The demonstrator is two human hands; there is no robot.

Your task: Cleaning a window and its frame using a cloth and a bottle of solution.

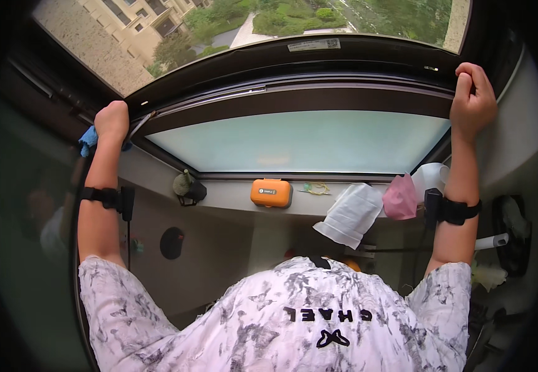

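My left hand (112, 121) is raised in a closed fist at the left end of the dark window frame (293, 57). Bunched blue cloth (87, 141) shows beside that wrist; whether the fist grips it is hidden. On the opposite side, my right hand (474, 102) is lifted to the frame's right end, its fingers curled in against the thumb. What lies inside these fingers cannot be made out. Between my arms stretch a metal rail (213, 99) and a frosted glass pane (300, 141) in a dark surround.
Along the sill (231, 191) stand a small cactus-like ornament (185, 184), an orange case (271, 193), thin yellow-green cords (315, 188), a white cloth (352, 215), a pink cloth (400, 197) and a white rounded item (430, 177). Beyond the upper glass are trees (293, 17) and a building (126, 25).
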